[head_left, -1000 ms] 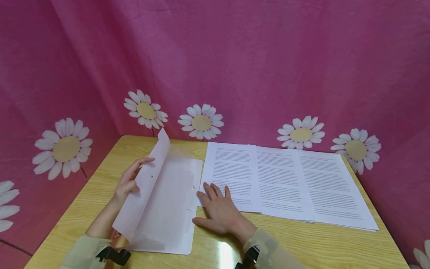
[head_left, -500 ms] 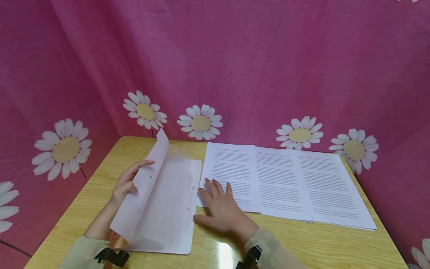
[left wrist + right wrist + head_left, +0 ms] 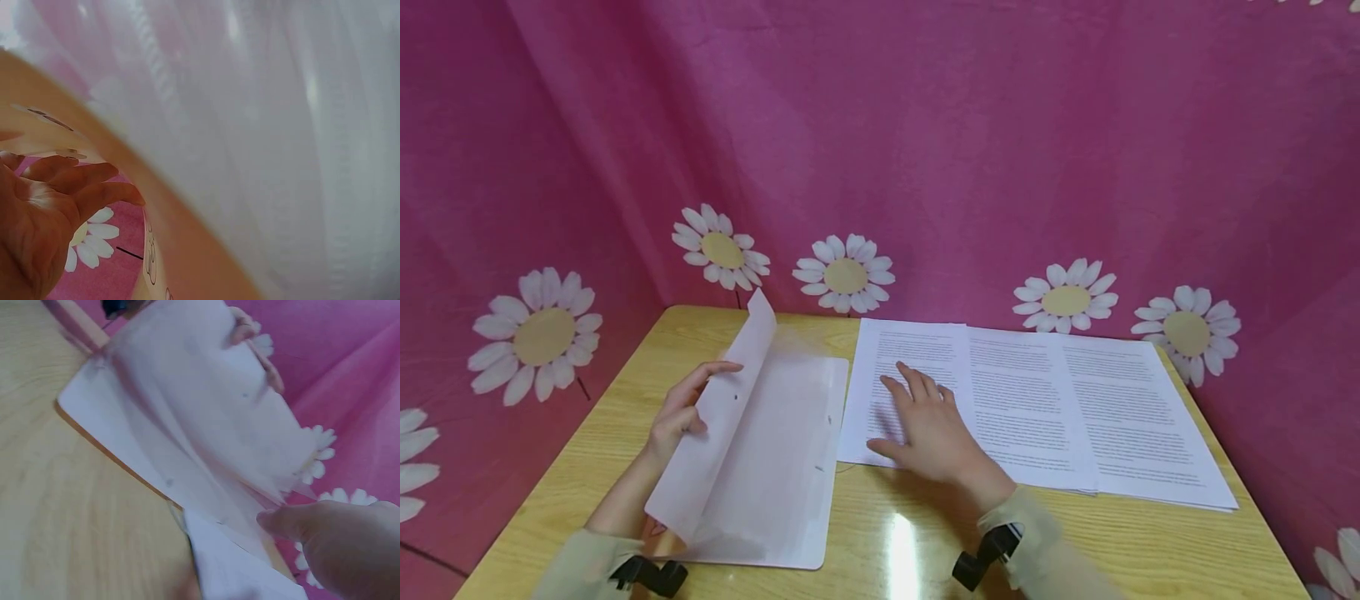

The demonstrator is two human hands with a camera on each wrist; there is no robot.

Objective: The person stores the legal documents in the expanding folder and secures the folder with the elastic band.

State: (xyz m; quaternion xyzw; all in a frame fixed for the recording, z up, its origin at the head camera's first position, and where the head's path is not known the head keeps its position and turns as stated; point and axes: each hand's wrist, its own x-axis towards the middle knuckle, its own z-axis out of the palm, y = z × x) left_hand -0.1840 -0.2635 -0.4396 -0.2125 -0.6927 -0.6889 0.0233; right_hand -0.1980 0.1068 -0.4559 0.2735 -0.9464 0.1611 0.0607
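The folder [image 3: 767, 467] lies open on the left part of the wooden table [image 3: 1157, 550], its upper leaves lifted. The left hand [image 3: 679, 417] grips the outer edge of the lifted cover [image 3: 718, 425], presumably so it does not fall back and hide the pale inner side. The right hand [image 3: 936, 429] is spread over the left stack [image 3: 917, 344] of printed sheets, holding nothing; whether its fingertips touch the paper, I cannot tell.

That stack sits just beside the folder, probably for easy reach. The middle stack [image 3: 1018, 400] and right stack [image 3: 1146, 421] continue the row, making 3, likely spaced so each can be told from its neighbor.

The folder's long axis runs from the person toward the pink curtain [image 3: 925, 167], its far end leaning slightly right. The raised cover slants up and leftward along that same axis. On the folder's right margin, 2 small marks show, too small to identify.
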